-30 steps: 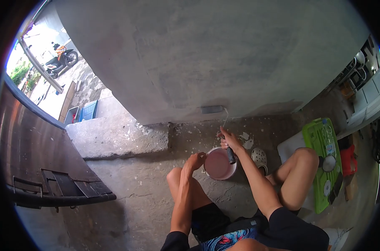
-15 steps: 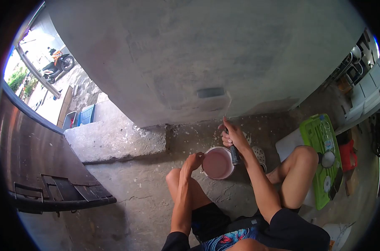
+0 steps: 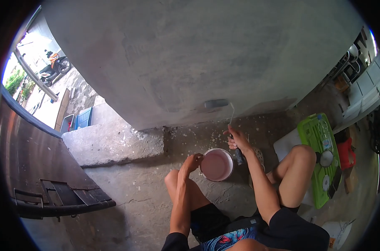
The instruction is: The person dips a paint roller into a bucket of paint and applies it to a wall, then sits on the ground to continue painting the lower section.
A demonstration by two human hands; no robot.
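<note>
Right hand (image 3: 239, 140) was closed round handle of paint roller (image 3: 217, 103); roller head lay on wall (image 3: 198, 54) near bottom edge. Left hand (image 3: 192, 162) pinched rim of paint bucket (image 3: 217, 165) on floor (image 3: 135, 184). Roller likely light, stiff, wet; hold by handle.

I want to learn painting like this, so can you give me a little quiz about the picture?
1. Fill in: the left hand holds the rim of the ___.
2. Which hand grips the roller by its handle? A: the left hand. B: the right hand.
3. True or false: the roller's fuzzy end is against the wall.
Key: 1 bucket; 2 B; 3 true.
</note>
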